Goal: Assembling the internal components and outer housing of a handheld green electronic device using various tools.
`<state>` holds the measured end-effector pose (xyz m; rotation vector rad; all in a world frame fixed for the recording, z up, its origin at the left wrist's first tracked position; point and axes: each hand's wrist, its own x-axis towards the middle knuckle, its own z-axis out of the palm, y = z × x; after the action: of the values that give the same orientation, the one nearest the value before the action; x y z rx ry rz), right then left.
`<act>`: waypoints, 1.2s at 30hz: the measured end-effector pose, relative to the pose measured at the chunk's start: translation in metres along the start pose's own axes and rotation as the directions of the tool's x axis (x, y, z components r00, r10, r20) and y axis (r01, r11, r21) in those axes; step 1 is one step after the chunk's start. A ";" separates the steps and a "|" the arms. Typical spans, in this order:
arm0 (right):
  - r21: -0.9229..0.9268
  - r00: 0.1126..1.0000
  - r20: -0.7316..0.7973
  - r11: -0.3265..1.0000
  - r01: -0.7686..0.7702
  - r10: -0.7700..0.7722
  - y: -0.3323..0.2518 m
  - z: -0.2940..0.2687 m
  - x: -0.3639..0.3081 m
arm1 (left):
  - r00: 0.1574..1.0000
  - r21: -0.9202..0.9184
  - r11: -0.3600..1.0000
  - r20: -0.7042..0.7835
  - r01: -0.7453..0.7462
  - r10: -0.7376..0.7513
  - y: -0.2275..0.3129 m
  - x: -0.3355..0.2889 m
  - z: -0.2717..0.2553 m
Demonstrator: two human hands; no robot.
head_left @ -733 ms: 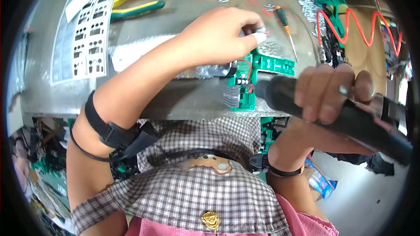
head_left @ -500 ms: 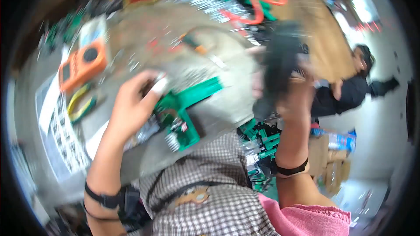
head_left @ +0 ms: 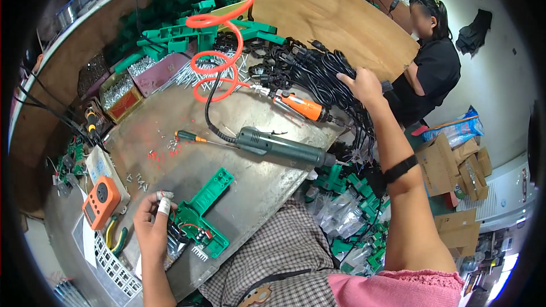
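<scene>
I find the green case [head_left: 200,204] lying on the near part of the table [head_left: 256,193], uncovered, its long arm pointing away from the wearer and its lower end near the table's edge. I have the left hand [head_left: 152,220] at the left side of the case; its thumb and forefinger, both wrapped in white, are drawn close together, and I cannot tell whether anything is pinched between them. I have the right hand [head_left: 364,87] stretched out to the right side of the heap of black cables [head_left: 318,74]; the thumb stands apart from the other fingers, which are partly hidden, so I cannot confirm a hold. On progress: red wires [head_left: 187,225] and small parts [head_left: 203,233] sit inside the case, so I judge the inner fitting partly done. Outstanding, as far as I can see: no cover lies on the case, and no black cable visibly runs into it. The power screwdriver [head_left: 281,149] lies between case and cables, with neither hand on it; the hand screwdriver [head_left: 190,136] lies beside its cord end. The pliers [head_left: 119,241] and orange meter [head_left: 102,202] lie left of the left hand, untouched.
</scene>
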<state>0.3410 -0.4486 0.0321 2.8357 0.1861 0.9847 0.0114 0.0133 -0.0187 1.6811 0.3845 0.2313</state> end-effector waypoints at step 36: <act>0.915 0.772 -0.234 0.136 0.380 -0.591 -0.281 -0.110 -0.063 | 0.920 -0.558 0.816 0.381 0.150 0.091 0.048 -0.022 0.002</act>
<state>0.2032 -0.1730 0.0324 3.1748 2.2468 0.4255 -0.0028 -0.0023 0.0298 1.0718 0.0213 -0.0240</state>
